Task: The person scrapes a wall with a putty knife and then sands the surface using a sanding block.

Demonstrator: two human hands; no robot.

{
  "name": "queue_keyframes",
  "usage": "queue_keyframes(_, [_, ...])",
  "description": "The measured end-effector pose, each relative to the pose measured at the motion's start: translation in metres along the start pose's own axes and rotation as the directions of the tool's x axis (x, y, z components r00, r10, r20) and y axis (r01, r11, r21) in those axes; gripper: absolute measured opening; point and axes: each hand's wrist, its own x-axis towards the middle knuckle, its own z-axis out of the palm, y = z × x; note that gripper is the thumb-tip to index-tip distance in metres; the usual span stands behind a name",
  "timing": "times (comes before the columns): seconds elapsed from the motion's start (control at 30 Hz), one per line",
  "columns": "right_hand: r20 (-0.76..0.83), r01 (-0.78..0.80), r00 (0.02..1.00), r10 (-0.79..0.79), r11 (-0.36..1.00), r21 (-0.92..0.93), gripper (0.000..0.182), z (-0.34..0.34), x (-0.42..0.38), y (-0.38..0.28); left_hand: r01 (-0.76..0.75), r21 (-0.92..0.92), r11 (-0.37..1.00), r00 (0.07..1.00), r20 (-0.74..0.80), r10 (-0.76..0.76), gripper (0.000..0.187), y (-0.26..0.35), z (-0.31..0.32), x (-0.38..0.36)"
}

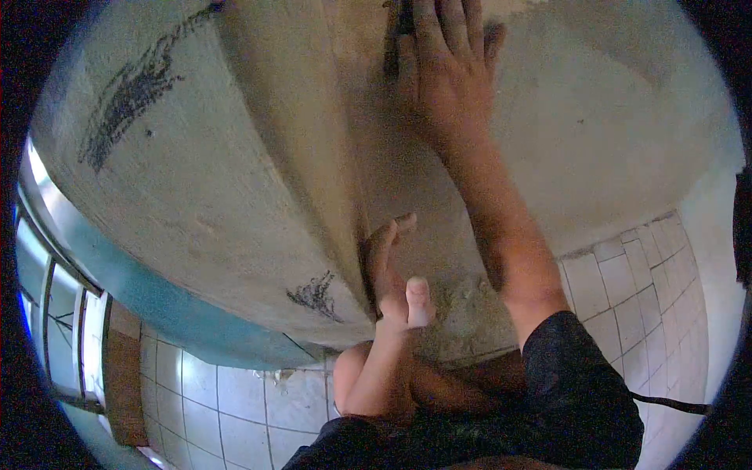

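High on the plastered wall (580,149), my right hand (454,86) lies with its fingers stretched upward against the surface. A narrow dark shape (398,39) shows along its thumb side; I cannot tell whether this is an object under the hand or a shadow. Lower down, my left hand (398,282) is beside the inner corner where the wall meets a projecting pillar (290,117). Its fingers are extended, slightly curved, and the thumb stands apart. Nothing shows in that hand.
Black scribbled marks (137,102) and a smaller dark patch (313,296) are on the pillar's side face. A teal band (188,301) runs along its lower edge. White floor tiles (235,392) lie below, with a barred window (63,321) at left. A dark cord (670,404) extends at right.
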Motion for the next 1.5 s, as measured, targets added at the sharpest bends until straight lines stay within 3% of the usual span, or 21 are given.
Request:
queue_keyframes(0.03, [-0.072, -0.019, 0.997, 0.020, 1.000, 0.004, 0.060, -0.003, 0.003, 0.002, 0.007, -0.003, 1.000, 1.000, 0.001, -0.007, 0.067, 0.002, 0.000, 0.000])
queue_keyframes(0.1, [0.123, -0.101, 0.988, 0.094, 0.993, 0.055, 0.059, 0.008, -0.075, -0.006, 0.044, -0.029, 0.999, 0.999, -0.009, -0.045, 0.071, 0.002, 0.001, 0.002])
queue_keyframes(0.2, [0.229, -0.057, 0.972, 0.047, 0.998, 0.036, 0.062, 0.021, -0.141, -0.010, 0.076, -0.020, 0.997, 0.997, 0.006, -0.076, 0.078, 0.005, 0.000, 0.003])
queue_keyframes(0.23, [0.224, -0.051, 0.974, 0.040, 0.998, 0.044, 0.062, 0.015, -0.111, -0.008, 0.068, -0.015, 0.998, 0.998, -0.001, -0.068, 0.078, 0.002, 0.001, 0.004])
queue_keyframes(0.3, [0.098, 0.176, 0.979, -0.176, 0.984, 0.013, 0.066, -0.005, -0.021, -0.006, 0.139, 0.000, 0.990, 0.990, -0.008, -0.139, 0.082, -0.003, 0.002, 0.000])
queue_keyframes(0.4, [-0.018, 0.143, 0.990, -0.142, 0.984, 0.102, 0.070, 0.005, 0.002, -0.019, 0.092, 0.177, 0.980, 0.990, 0.090, -0.110, 0.083, -0.014, -0.004, 0.000])
queue_keyframes(0.47, [0.074, 0.066, 0.995, -0.073, 0.994, 0.091, 0.070, 0.014, -0.066, -0.031, 0.088, 0.111, 0.990, 0.994, 0.056, -0.095, 0.083, -0.008, -0.001, 0.001])
queue_keyframes(0.53, [0.292, -0.058, 0.956, -0.030, 0.956, 0.287, 0.068, 0.007, -0.108, -0.047, 0.051, 0.057, 0.997, 0.998, 0.024, -0.053, 0.083, -0.003, -0.002, 0.005])
queue_keyframes(0.63, [0.140, 0.129, 0.979, -0.146, 0.983, 0.129, 0.068, 0.018, -0.054, -0.031, 0.087, 0.017, 0.996, 0.996, 0.017, -0.087, 0.085, 0.002, 0.002, 0.005])
queue_keyframes(0.67, [0.155, 0.122, 0.978, -0.140, 0.985, 0.121, 0.068, 0.012, -0.030, -0.025, 0.108, 0.038, 0.993, 0.994, 0.013, -0.109, 0.084, -0.003, 0.002, 0.005])
queue_keyframes(0.73, [-0.028, 0.152, 0.988, -0.149, 0.972, 0.177, 0.068, 0.001, 0.004, -0.021, 0.146, 0.056, 0.988, 0.989, -0.005, -0.146, 0.084, -0.007, 0.001, 0.004])
queue_keyframes(0.8, [0.018, 0.097, 0.995, -0.102, 0.977, 0.188, 0.067, 0.007, -0.048, -0.029, 0.075, 0.116, 0.990, 0.997, 0.003, -0.075, 0.084, -0.007, -0.002, 0.005])
queue_keyframes(0.87, [0.267, -0.052, 0.964, -0.008, 0.975, 0.218, 0.066, 0.018, -0.122, -0.039, 0.080, 0.055, 0.995, 0.997, 0.015, -0.081, 0.085, 0.000, -0.004, 0.000])
queue_keyframes(1.0, [0.020, 0.073, 0.997, -0.074, 0.997, 0.038, 0.065, 0.014, -0.015, -0.030, -0.001, 0.093, 0.996, 1.000, -0.012, 0.003, 0.085, -0.007, 0.009, -0.003])
queue_keyframes(1.03, [-0.039, 0.119, 0.992, -0.118, 0.993, 0.015, 0.065, 0.009, 0.017, -0.026, 0.215, 0.032, 0.976, 0.974, 0.073, -0.217, 0.082, -0.001, -0.004, -0.003])
queue_keyframes(1.07, [-0.023, 0.111, 0.994, -0.111, 0.994, 0.008, 0.065, 0.009, 0.011, -0.026, 0.232, 0.029, 0.972, 0.969, 0.079, -0.233, 0.082, -0.002, -0.005, -0.005])
queue_keyframes(1.2, [0.035, -0.014, 0.999, 0.010, 0.994, 0.109, 0.065, 0.021, -0.077, -0.043, -0.089, 0.024, 0.996, 0.993, 0.076, 0.087, 0.079, -0.010, -0.002, 0.008])
queue_keyframes(1.3, [0.094, -0.023, 0.995, 0.012, 0.992, 0.121, 0.064, 0.025, -0.084, -0.037, -0.081, 0.000, 0.997, 0.997, 0.010, 0.081, 0.080, 0.000, 0.000, 0.010])
queue_keyframes(1.37, [-0.078, 0.019, 0.997, -0.019, 1.000, 0.002, 0.062, 0.005, 0.001, -0.022, 0.091, 0.058, 0.994, 0.995, 0.039, -0.093, 0.078, 0.004, -0.001, 0.004])
queue_keyframes(1.47, [-0.066, -0.020, 0.998, 0.013, 0.995, -0.099, 0.062, 0.006, 0.019, -0.010, 0.047, 0.079, 0.996, 0.998, 0.027, -0.050, 0.078, 0.005, 0.005, 0.007])
queue_keyframes(1.5, [-0.009, -0.070, 0.998, 0.069, 0.997, -0.015, 0.062, 0.010, -0.013, -0.013, 0.039, 0.079, 0.996, 0.999, 0.028, -0.042, 0.078, 0.006, 0.006, 0.008])
